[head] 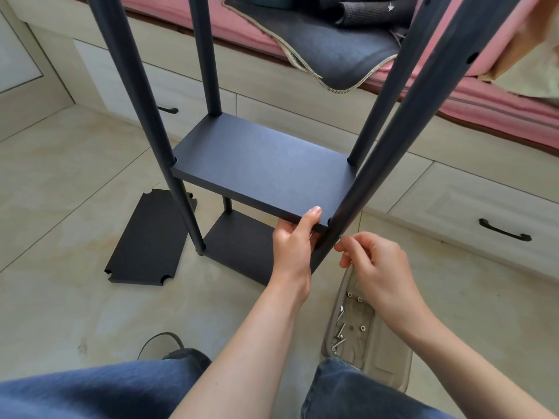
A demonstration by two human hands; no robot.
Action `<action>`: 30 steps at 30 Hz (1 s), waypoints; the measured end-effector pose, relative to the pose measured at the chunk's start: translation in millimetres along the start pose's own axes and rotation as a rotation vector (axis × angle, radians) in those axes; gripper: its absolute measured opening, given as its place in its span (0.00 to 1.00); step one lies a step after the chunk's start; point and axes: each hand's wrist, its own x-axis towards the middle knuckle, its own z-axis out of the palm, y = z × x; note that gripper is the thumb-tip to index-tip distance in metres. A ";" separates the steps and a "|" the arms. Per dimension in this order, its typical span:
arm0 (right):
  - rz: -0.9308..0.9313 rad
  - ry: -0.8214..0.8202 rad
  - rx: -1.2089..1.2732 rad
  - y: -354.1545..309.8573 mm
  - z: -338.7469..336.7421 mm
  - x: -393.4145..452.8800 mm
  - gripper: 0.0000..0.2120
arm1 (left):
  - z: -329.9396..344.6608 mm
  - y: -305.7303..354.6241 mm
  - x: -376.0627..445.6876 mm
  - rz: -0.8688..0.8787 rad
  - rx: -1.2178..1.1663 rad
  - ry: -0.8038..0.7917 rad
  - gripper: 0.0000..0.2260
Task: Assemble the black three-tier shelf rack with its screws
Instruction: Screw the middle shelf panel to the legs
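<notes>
Steadying the middle shelf [266,164] at its corner, the left hand [292,246] aligns it while the right hand [378,267] pinches a screw [341,237] at the post [423,116].

Both forearms are bare from the elbow down, with no sleeve, watch, ring or bracelet on the left hand [292,249] or the right hand [379,269]. The fingernails are short and unpainted. The legs wear dark blue denim jeans [99,391], the cloth lightly faded and creased over each knee.
</notes>
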 end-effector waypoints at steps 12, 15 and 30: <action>-0.046 0.010 0.039 1.6 -0.4 4.2 0.07 | 4.2 6.9 -4.0 0.008 -0.014 -0.002 0.15; -0.074 -0.027 0.033 2.1 -5.0 6.5 0.08 | 3.5 7.7 -4.1 0.006 0.000 -0.011 0.16; -0.140 -0.139 -0.019 2.9 -17.1 19.7 0.11 | 0.4 6.2 -3.4 0.072 0.097 -0.064 0.19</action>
